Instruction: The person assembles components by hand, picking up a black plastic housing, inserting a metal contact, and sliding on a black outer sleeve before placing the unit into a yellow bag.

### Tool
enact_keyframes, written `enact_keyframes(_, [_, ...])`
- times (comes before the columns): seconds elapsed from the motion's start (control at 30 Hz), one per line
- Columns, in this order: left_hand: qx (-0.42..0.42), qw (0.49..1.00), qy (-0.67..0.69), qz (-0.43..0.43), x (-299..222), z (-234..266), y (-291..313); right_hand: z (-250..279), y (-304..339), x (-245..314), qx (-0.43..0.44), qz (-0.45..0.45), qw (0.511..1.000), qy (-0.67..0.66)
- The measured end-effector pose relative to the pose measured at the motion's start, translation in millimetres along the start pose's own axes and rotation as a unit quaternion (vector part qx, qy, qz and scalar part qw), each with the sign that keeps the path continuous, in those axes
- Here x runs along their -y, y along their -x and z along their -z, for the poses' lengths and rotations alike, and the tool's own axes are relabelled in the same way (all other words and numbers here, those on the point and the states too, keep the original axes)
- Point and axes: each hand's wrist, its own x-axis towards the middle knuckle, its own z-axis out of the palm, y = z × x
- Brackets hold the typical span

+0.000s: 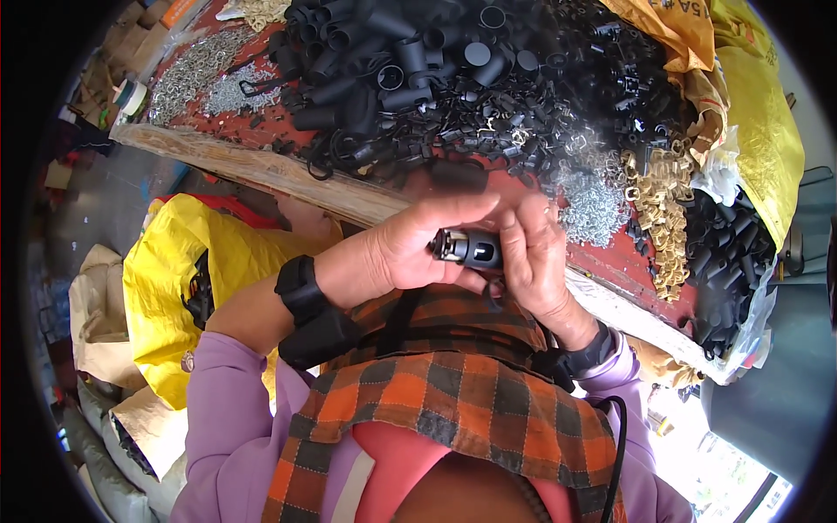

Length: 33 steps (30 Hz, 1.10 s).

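Observation:
A short black cylindrical housing point(480, 251) with a slot in its side and shiny metal at its left end lies between my hands, close to the table's front edge. My left hand point(401, 246) holds it from the left, the thumb stretched above it and the fingers beneath. From the right, my right hand point(535, 254) closes its bent fingers on the other end, hiding that end. A small dark piece point(493, 295) shows below the housing by the fingertips; its kind is unclear. Just beyond my hands, a black tubular part point(459, 174) rests on the red tabletop point(508, 186).
Black tubes and caps point(410, 61) are heaped across the table. Silvery small parts point(593, 207) and brass-coloured clips point(660, 218) lie at right, metal rings point(196, 74) at far left. A wooden edge point(288, 179) borders the table. Yellow sacks point(161, 288) point(758, 113) stand on both sides.

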Motion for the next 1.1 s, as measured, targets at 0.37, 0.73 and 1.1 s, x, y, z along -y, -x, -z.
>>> enact_keyframes(0.37, [-0.086,0.993,0.05,-0.056,8,-27,-7,-6,2,12,-0.021,0.077,0.997,0.013])
enact_keyframes(0.73, [-0.178,0.772,-0.468,-0.391,-19,7,-35,-14,-25,-12,-0.057,0.031,0.997,-0.05])
enact_keyframes(1.1, [-0.182,0.363,-0.882,-0.238,-24,37,-39,-3,8,-43,-0.038,-0.082,0.995,-0.027])
